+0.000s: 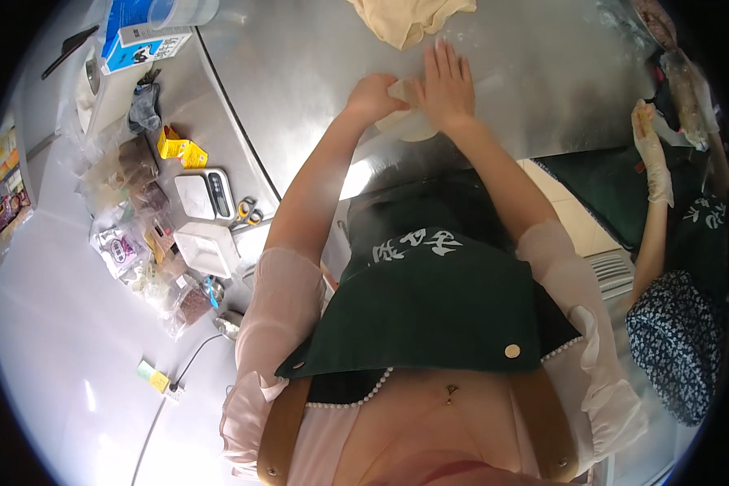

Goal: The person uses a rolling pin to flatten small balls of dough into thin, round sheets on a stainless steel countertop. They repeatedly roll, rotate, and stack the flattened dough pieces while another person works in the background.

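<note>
Between my two hands lies a pale, flat, dough-like sheet (pixel 418 130) on the steel worktop (pixel 522 79). My left hand (pixel 373 97) has its thumb and fingers around a raised part of it. Laid flat just to the right, my right hand (pixel 449 82) has its fingers stretched forward and its thumb against the sheet. The palms hide some of the sheet. Past my fingertips rests a crumpled cream cloth (pixel 416 18).
On the left stand a kitchen scale (pixel 203 194), scissors (pixel 247 212), a white plastic tray (pixel 206 249), a yellow packet (pixel 182 147), a blue-and-white carton (pixel 146 48) and several bags. At right, a co-worker's gloved hand (pixel 650 146) is near the counter.
</note>
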Demonstrator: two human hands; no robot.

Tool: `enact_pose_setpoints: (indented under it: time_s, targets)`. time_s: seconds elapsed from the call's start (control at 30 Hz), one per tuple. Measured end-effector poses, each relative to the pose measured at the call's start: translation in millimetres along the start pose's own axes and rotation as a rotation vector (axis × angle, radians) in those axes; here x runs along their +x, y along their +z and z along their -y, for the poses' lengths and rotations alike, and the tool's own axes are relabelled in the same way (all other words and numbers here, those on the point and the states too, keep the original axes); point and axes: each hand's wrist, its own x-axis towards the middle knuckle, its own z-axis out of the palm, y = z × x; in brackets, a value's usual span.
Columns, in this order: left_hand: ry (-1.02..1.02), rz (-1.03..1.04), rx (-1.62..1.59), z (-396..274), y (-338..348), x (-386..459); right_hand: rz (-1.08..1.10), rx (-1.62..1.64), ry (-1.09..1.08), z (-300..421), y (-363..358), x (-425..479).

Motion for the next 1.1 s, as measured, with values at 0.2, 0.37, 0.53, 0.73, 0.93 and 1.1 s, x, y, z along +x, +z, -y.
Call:
enact_pose_setpoints:
  time_s: [0.2, 0.37, 0.53, 0.73, 0.93, 1.1]
  targets:
    - [0.136, -0.258, 0.305, -31.0, 20.3, -47.2, 0.161, 0.089, -0.245, -38.0, -46.9, -98.7]
    - [0.242, -0.376, -0.042, -36.6, 17.6, -67.3, 0.149, 0.070, -0.372, -65.0, -62.7, -103.4]
    - [0.053, -0.325, 0.036, 3.7, 28.9, -42.9, 0.207, 0.058, -0.361, -60.0, -78.9, -66.9]
    - [-0.007, -0.213, -0.424, 23.8, 22.7, -33.9, 0.078, 0.069, -0.314, -31.6, -50.7, -26.7]
    - [-0.027, -0.162, -0.742, 23.2, 28.2, -37.6, -0.034, -0.100, -0.071, -20.7, -21.9, -64.4]
    - [-0.006, -0.103, -0.673, 1.8, 12.8, -23.7, 0.048, -0.175, 0.017, -7.0, -5.7, -14.8]
